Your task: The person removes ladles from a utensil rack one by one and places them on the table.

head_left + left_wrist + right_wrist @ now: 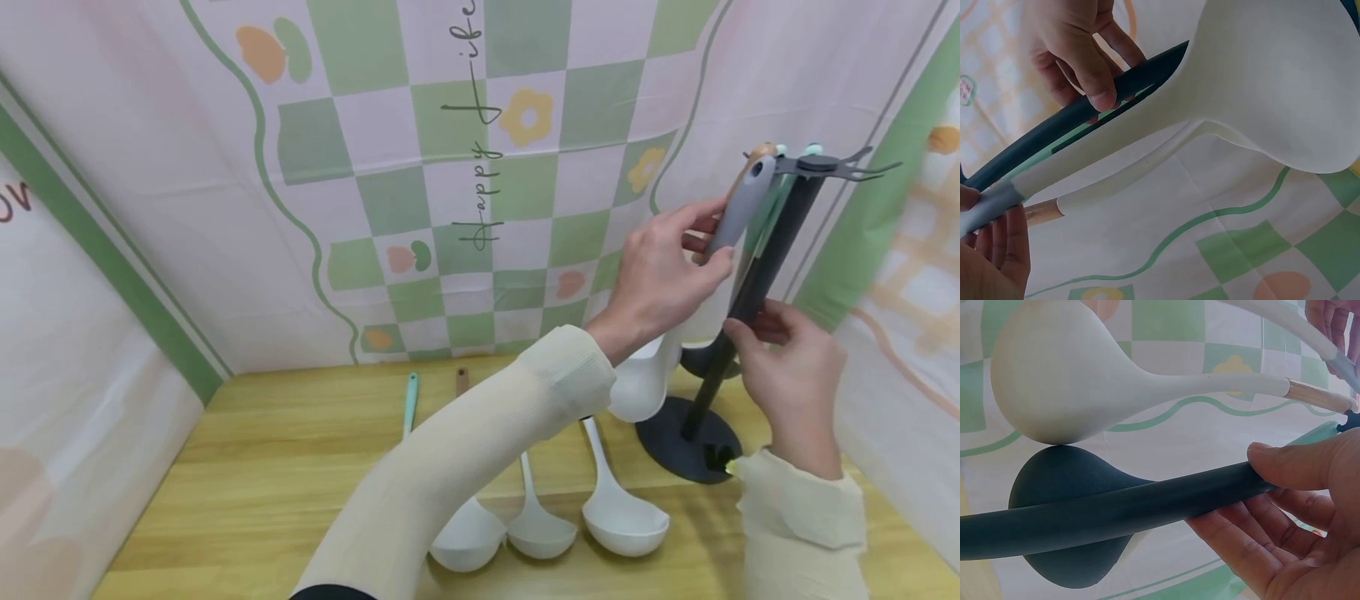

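Pinching a grey-handled ladle (738,212) between thumb and fingers, a left hand (660,267) held it beside the top of a black stand (788,233), whose pole (765,279) a right hand (798,375) gripped lower down, thumb and fingers on opposite sides. Three pale ladles (626,521) lay on the wood-grained tabletop (262,467), left of the stand's base (663,446).

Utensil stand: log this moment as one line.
left grip: holding grey-handled ladle | right grip: holding black pole | table: other ladles lying
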